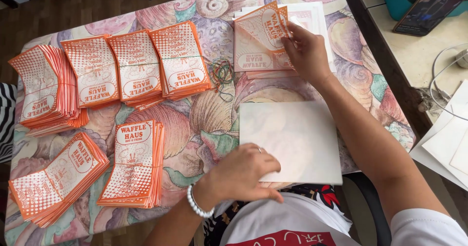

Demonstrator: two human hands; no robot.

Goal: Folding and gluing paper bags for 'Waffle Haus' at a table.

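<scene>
Translucent white sheet (292, 139), square, plain, near table (204, 124) edge; pinched at lower left corner by left hand (243, 173), fingers closed on it. Orange-and-white printed paper bag (261, 36), folded open atop loose stack beyond sheet; gripped at right edge by right hand (304, 51), fingers curled. Banded bundles of same bags (136, 66) left. Rubber bands (223, 73) between. No containers seen.
</scene>
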